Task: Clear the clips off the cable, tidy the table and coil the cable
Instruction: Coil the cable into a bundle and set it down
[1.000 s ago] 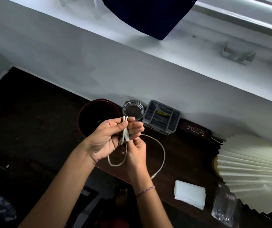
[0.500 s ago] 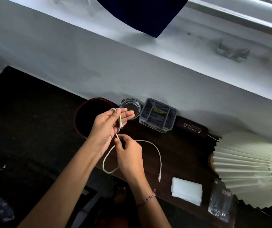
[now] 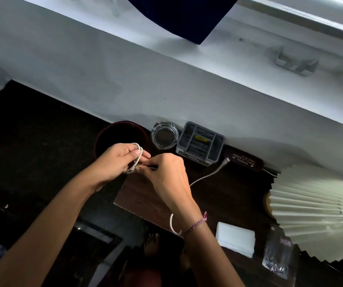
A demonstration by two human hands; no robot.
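Observation:
A thin white cable (image 3: 204,176) runs across the dark wooden table (image 3: 224,199). My left hand (image 3: 116,160) holds a couple of its loops, which curl round my fingers above the table's left end. Just to the right, my right hand (image 3: 166,177) pinches the cable where it meets those loops. One free end with a plug lies by the brown case, and another stretch curves below my right wrist. No clips show on the cable.
Along the wall stand a dark round bin (image 3: 120,135), a glass ashtray (image 3: 164,136), a grey compartment organiser (image 3: 200,142) and a brown spectacle case (image 3: 244,161). A pleated lamp shade (image 3: 319,212), a white folded tissue stack (image 3: 235,241) and a clear packet (image 3: 278,255) sit at the right.
The big loose loop on the table has been drawn in and wound onto my left hand. The cable's free end has swung from the front edge to beside the brown case.

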